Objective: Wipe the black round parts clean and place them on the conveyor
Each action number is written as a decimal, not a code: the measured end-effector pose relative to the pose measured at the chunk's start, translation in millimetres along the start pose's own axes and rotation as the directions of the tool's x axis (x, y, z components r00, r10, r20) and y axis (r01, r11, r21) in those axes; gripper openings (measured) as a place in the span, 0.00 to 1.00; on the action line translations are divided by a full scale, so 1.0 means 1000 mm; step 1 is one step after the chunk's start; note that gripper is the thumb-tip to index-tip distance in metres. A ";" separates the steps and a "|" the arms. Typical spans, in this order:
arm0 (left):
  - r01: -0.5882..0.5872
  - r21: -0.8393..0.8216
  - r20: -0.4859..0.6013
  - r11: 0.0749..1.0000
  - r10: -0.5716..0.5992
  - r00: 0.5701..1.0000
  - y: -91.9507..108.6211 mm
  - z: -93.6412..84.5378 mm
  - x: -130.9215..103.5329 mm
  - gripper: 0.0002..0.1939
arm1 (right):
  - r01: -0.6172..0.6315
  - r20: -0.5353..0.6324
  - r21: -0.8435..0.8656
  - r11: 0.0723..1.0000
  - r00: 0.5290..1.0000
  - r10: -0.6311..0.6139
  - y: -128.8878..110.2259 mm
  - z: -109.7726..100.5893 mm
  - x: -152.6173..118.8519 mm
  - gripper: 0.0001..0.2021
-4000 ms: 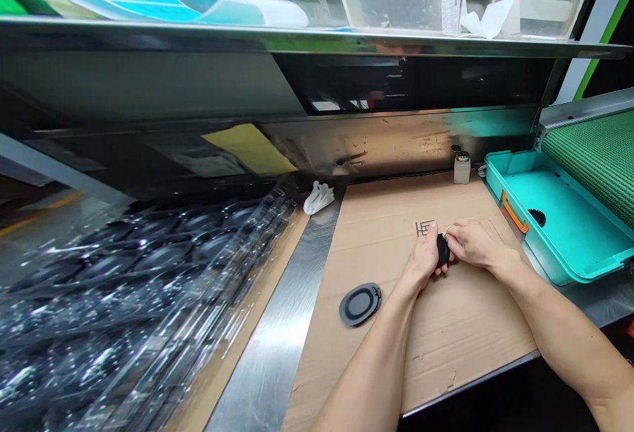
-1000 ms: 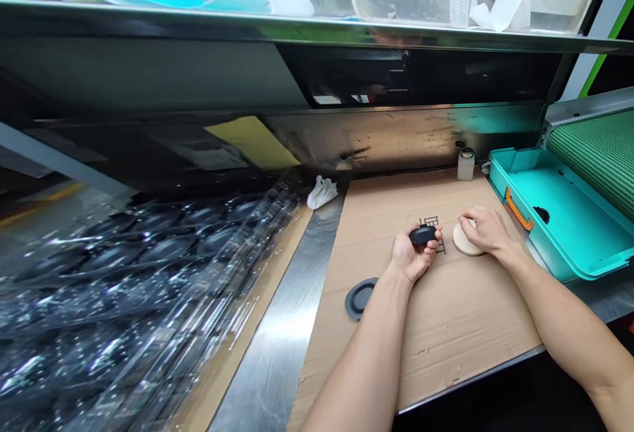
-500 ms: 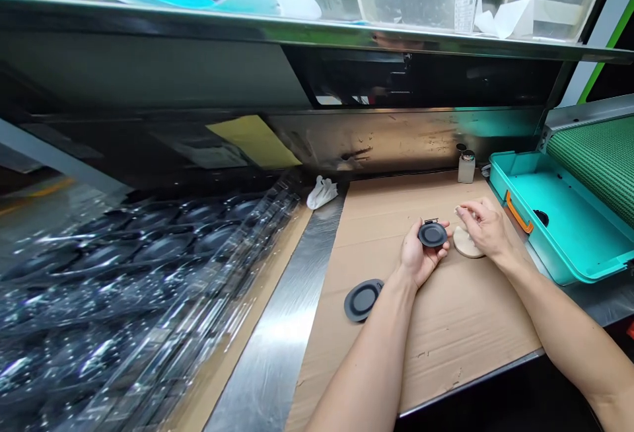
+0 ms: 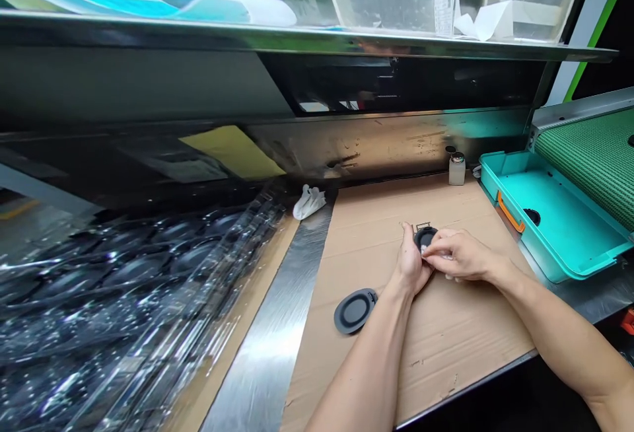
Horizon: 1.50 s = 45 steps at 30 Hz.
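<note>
In my left hand (image 4: 412,263) lies a small round black plastic part (image 4: 426,236) with a thin frame-like tab at its far edge. My right hand (image 4: 458,255) is closed and pinches a small white wad (image 4: 424,250), perhaps cloth or cotton, against the face of this part. The fingers cover most of the wad and part of the black piece. A second black part (image 4: 355,311), oval with a ringed centre, rests on the cardboard (image 4: 366,234) left of my left forearm.
A turquoise bin (image 4: 574,220) with an orange latch and a dark round piece inside stands right, beside a green conveyor belt (image 4: 589,148). A small bottle (image 4: 457,169) and crumpled white tissue (image 4: 309,202) sit toward the back. Clear plastic trays (image 4: 148,267) of dark parts fill the left.
My right hand has moved left from above a round beige pad onto the black part in my left hand. The pad is now hidden from view. The camera has turned slightly right.
</note>
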<state>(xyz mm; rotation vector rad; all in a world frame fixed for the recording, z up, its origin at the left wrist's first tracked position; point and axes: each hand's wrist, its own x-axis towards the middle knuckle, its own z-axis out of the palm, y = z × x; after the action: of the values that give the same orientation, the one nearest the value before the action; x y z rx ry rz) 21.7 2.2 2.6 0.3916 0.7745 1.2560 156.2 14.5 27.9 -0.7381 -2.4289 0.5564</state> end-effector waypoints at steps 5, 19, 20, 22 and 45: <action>-0.006 0.047 -0.024 0.999 0.007 1.000 -0.003 0.002 0.001 0.29 | -0.094 -0.225 -0.081 0.992 0.972 0.073 0.007 0.005 0.000 0.10; -0.054 0.061 -0.123 0.997 0.061 0.991 -0.007 0.006 0.001 0.29 | -0.152 -0.204 -0.216 0.964 0.973 0.108 0.007 0.009 0.002 0.08; -0.052 0.076 -0.103 0.996 0.059 0.993 -0.007 0.006 0.001 0.30 | -0.220 -0.236 -0.235 0.947 0.958 0.164 0.007 0.009 0.002 0.08; -0.052 0.091 -0.087 0.995 0.060 0.994 -0.007 0.006 0.001 0.32 | -0.289 -0.246 -0.226 0.930 0.941 0.233 0.007 0.007 0.001 0.08; 0.045 -0.136 -0.029 0.990 -0.050 0.998 0.013 -0.008 0.000 0.38 | -0.437 -0.474 -0.068 0.897 0.805 0.356 0.051 -0.011 -0.003 0.07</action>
<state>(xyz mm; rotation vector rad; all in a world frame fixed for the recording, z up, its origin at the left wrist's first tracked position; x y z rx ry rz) 6.9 5.3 5.7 0.2420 0.7175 1.2646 184.3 54.5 8.4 -1.3159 -1.9027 0.2773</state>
